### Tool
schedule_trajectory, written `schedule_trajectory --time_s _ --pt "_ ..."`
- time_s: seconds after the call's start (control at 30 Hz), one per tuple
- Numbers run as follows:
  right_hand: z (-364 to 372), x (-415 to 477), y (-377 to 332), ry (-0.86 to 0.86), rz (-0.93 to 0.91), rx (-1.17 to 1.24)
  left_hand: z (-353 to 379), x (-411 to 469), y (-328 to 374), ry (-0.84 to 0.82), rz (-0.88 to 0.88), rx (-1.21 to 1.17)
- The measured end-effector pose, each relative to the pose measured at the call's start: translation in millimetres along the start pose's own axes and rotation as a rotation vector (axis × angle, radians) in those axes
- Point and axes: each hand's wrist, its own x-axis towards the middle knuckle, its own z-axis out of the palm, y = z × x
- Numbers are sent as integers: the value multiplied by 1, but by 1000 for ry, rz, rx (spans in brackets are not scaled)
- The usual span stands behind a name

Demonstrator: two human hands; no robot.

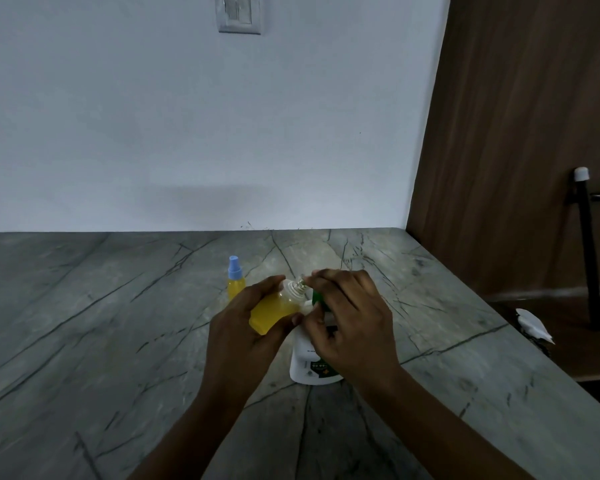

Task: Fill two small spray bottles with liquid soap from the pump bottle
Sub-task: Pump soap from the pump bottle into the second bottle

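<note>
My left hand (243,327) grips a small clear spray bottle (278,308) filled with yellow soap, tilted with its uncapped threaded neck pointing up and right. My right hand (347,320) lies over the top of the white pump bottle (307,362), whose green pump head (316,296) shows beside the fingers; the fingertips sit at the small bottle's mouth. A second small spray bottle (235,282), yellow inside with a blue cap on, stands upright on the counter just behind my left hand.
The grey veined stone counter (118,341) runs to a white wall behind and ends at an edge on the right. Beyond that edge are a brown wooden door (520,133), a black pole (587,258) and a white scrap (534,325).
</note>
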Motion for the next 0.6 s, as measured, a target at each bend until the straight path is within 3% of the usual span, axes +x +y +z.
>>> schedule_trajectory --time_s 0.6 --pt "-3 6 -1 -66 3 -11 6 2 2 24 -35 -41"
